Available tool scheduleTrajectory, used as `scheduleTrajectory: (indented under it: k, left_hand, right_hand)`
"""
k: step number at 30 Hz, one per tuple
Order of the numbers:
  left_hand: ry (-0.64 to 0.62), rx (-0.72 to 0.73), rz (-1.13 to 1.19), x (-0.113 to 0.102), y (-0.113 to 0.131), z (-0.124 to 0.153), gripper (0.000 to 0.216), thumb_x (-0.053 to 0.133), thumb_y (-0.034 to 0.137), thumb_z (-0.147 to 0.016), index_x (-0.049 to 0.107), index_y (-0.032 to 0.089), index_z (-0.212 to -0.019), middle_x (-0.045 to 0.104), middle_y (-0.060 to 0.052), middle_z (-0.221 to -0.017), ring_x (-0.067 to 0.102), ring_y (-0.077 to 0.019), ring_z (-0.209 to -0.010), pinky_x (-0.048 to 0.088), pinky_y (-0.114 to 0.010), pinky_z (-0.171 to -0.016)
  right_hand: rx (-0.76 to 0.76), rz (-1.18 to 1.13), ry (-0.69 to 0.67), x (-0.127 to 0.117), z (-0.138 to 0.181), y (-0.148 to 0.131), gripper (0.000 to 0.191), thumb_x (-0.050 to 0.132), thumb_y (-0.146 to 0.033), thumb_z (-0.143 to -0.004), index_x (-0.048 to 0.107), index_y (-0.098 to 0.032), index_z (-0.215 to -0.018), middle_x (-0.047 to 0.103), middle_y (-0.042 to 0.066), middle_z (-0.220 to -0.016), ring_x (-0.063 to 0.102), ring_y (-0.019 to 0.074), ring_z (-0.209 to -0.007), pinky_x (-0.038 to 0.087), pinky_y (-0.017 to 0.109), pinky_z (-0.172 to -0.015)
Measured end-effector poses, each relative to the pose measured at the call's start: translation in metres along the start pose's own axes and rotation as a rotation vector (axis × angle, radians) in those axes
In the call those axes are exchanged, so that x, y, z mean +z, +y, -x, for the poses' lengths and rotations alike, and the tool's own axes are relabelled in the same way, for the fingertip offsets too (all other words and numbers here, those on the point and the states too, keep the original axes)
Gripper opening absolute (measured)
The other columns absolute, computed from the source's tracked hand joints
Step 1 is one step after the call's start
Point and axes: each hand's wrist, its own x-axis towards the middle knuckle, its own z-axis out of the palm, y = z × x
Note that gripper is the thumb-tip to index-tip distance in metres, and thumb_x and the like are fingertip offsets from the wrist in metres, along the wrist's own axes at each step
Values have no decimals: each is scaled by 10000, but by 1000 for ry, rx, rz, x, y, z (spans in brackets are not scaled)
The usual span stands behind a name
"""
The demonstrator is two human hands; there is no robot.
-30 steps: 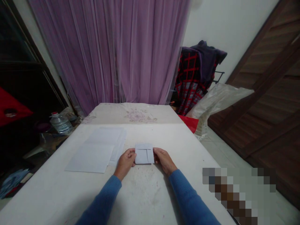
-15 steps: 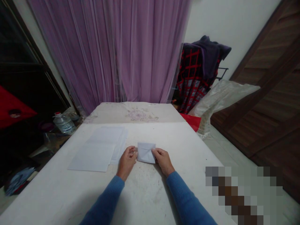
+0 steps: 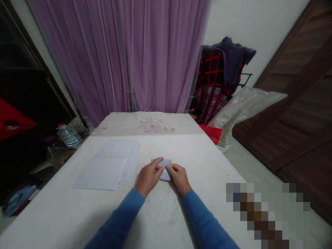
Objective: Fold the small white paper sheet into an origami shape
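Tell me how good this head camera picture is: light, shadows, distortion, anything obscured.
Head view: dim, soft indoor light; the left side of the room falls into near black. The sleeves throw faint shadows on the table. Wide-angle bending slants the curtain and the wooden door. A pixelated block covers the lower right. Left hand and right hand cover most of the folded paper, whose creases barely read.
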Motion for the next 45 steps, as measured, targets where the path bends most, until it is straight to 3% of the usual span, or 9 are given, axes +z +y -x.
scheduleTrajectory:
  k: [7,13,17,21,26,37,40,43,45]
  left_hand:
    - [-63,50,-175,-6,20,-2,314,569,313,-873,617,292,-1182,728,14,-863,664,-161,-741,424,-232,-665]
    - [-76,39,-276,-16,32,-4,172,591,376,-861,618,258,-983,713,28,-792,662,-170,-726,370,-236,-605]
    - [-57,52,-317,-24,37,-2,196,630,422,-824,593,243,-896,688,30,-749,647,-170,-696,343,-240,-589]
    - [-71,112,-345,-32,36,1,188,605,423,-842,593,237,-817,673,29,-736,623,-160,-686,322,-240,-584]
    - [-135,157,-359,-43,27,1,172,582,395,-860,621,238,-803,686,20,-781,608,-153,-698,328,-237,-600]
    - [-148,153,-278,-47,21,4,130,613,360,-821,624,235,-852,685,7,-876,605,-161,-750,395,-256,-663]
    - [-142,116,-160,-46,15,4,293,623,342,-800,607,255,-1079,689,-2,-975,613,-151,-728,441,-273,-703]
    - [-177,61,22,-41,8,3,598,598,308,-801,418,270,-1370,673,-28,-1115,632,-133,-709,479,-279,-730]
    - [-173,28,98,-36,2,2,575,542,301,-832,405,262,-1389,674,-35,-1122,641,-132,-734,489,-271,-728]
  right_hand:
    - [-31,43,22,-1,2,-5,330,667,-472,-653,640,-149,-588,545,-21,-532,463,124,-550,373,247,-544]
    - [-49,73,2,-3,2,-15,371,667,-507,-680,621,-150,-589,517,-19,-529,443,118,-538,346,241,-514]
    - [-111,117,-107,-12,-1,-31,392,596,-502,-762,681,-143,-896,577,2,-641,496,134,-578,385,243,-532]
    - [-165,416,-174,-22,-4,-55,500,577,-331,-773,590,-151,-1240,531,-41,-605,479,122,-534,367,228,-514]
    - [-242,666,-226,-29,-8,-77,605,494,-156,-755,522,-220,-1356,481,-70,-558,482,114,-533,359,209,-530]
    - [-165,629,-204,-28,-11,-66,520,523,-240,-787,550,-166,-1301,506,-54,-578,506,123,-513,395,225,-520]
    - [-126,491,-210,-29,-15,-58,376,526,-303,-789,631,-152,-1116,534,-39,-590,527,131,-522,405,232,-514]
    - [-101,326,-248,-27,-18,-55,254,525,-367,-775,658,-160,-840,550,-22,-609,506,124,-547,395,230,-517]
    - [-76,253,-272,-26,-17,-57,266,538,-413,-763,650,-171,-766,538,-29,-597,462,112,-538,366,222,-505]
